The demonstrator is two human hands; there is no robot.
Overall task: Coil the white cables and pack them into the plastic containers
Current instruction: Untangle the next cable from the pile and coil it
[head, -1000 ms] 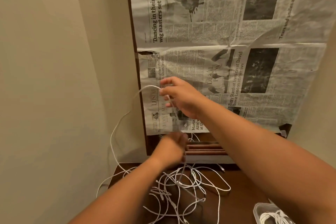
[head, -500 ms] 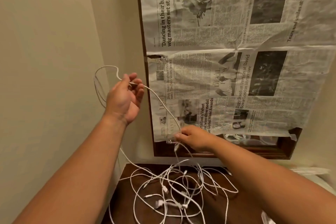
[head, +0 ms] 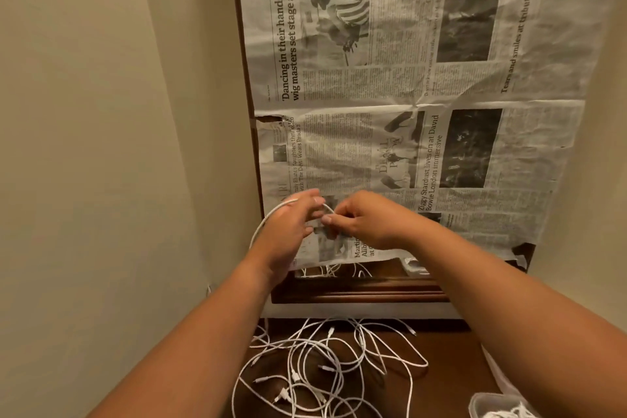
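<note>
Clear plastic container (head: 481, 401) at bottom right, cut off by the frame edge, with a cable coil (head: 509, 413) in it, white. Readable print on the newspaper (head: 390, 153) covering the dark wooden frame (head: 356, 293): "'Dancing in their hands': Japan wig masters set stage alive", "Ziggy Stardust lives on at David Bowie London immersive", "Tears and smiles at tribute". Body text is too small to read. Left hand (head: 285, 234) and right hand (head: 368, 224) are raised in front of the paper, nearly touching. Left fingers curl round a loop of the held cable (head: 269, 215); right thumb and forefinger pinch the same cable. Loose cable pile (head: 325, 360) lies tangled on the brown table (head: 448, 383) below the hands.
</note>
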